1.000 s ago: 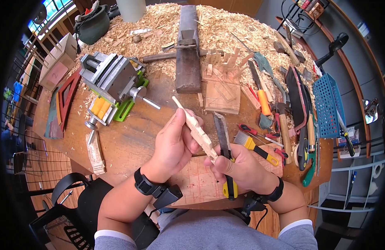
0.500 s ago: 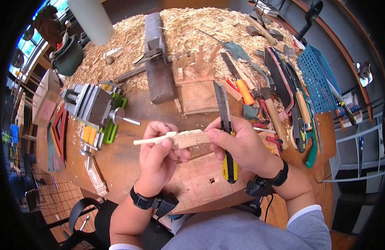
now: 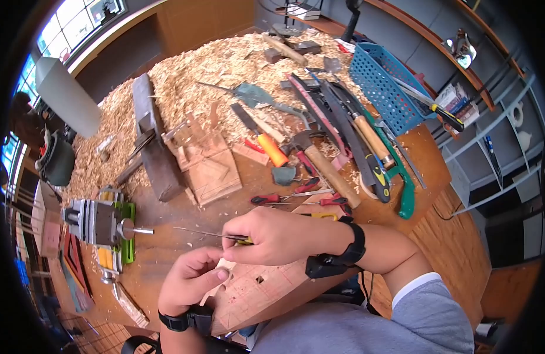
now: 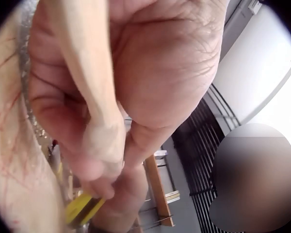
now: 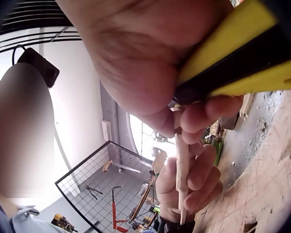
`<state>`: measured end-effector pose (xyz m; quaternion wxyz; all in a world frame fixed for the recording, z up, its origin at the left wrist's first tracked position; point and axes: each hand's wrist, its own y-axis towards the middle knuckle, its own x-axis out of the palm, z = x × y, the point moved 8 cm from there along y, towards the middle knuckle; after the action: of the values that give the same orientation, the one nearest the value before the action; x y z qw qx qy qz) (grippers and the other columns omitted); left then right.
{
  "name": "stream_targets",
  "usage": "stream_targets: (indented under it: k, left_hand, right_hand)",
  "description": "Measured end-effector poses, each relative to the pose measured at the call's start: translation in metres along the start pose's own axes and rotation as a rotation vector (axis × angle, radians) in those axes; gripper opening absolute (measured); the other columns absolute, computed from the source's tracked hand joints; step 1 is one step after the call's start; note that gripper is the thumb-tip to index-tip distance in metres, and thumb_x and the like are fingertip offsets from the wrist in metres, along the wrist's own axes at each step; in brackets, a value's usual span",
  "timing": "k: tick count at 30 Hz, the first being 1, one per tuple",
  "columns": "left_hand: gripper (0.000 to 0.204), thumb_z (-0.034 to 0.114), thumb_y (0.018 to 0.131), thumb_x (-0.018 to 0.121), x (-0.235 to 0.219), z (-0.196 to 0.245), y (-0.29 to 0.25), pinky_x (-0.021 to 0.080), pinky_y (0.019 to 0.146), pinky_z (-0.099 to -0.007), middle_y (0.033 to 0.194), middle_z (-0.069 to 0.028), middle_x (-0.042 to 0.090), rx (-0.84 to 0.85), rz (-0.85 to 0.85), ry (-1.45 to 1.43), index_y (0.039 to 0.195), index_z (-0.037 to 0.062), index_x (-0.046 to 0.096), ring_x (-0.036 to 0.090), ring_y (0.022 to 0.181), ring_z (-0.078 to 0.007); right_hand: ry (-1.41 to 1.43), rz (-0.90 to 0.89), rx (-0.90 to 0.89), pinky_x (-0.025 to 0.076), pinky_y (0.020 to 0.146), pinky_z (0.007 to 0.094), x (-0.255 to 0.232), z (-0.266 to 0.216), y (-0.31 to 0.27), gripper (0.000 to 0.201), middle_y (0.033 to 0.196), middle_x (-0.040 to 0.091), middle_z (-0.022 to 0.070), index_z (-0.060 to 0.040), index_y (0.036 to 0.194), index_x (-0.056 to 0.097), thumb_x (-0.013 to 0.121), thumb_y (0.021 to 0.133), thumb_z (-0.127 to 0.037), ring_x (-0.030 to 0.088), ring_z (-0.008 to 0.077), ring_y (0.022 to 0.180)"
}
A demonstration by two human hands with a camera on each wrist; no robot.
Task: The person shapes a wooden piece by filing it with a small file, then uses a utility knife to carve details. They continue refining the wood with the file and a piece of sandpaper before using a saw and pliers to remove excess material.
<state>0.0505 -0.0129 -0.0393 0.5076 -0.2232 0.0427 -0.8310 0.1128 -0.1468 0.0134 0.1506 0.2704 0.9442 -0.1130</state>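
Observation:
My left hand [image 3: 193, 277] pinches a slim carved wooden stick [image 5: 182, 170], its thumb and fingers lying along the thin end. In the left wrist view the stick [image 4: 87, 63] runs across the palm, thickening at the far end. My right hand [image 3: 275, 236] grips a yellow and black utility knife [image 5: 233, 53]. Its thin blade [image 3: 193, 231] points left over the table. Thumb and fingertips of this same hand also meet at the stick's upper end. Below both hands lies a wooden board [image 3: 249, 301] with red grid lines and a small square hole.
A vise [image 3: 98, 221] and a large wooden plane [image 3: 157, 141] stand to the left. Wood shavings [image 3: 184, 76] heap across the back. Screwdrivers [image 3: 284, 196], a hammer [image 3: 328, 168], an orange-handled tool [image 3: 272, 149] and a blue basket [image 3: 390, 88] lie to the right.
The head view has turned right. Both hands have turned the stick so its thin end comes toward the body. The knife blade has swung from pointing away to pointing left.

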Motion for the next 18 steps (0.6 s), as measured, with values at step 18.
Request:
stream_targets:
  k: [18]
  left_hand:
    - [0.022, 0.019, 0.091, 0.058, -0.015, 0.004, 0.011, 0.057, 0.054, -0.0331, 0.086, -0.0146, 0.062, 0.176, 0.306, -0.234, 0.106, 0.0042, 0.051, 0.067, 0.066, -0.0245]
  right_hand:
    - [-0.579, 0.295, -0.068, 0.051, 0.079, 0.0475, -0.012, 0.028, -0.002, 0.021, 0.098, 0.052, 0.0197, 0.0002, 0.099, 0.054, 0.065, 0.082, -0.007, 0.063, 0.0398, 0.091]
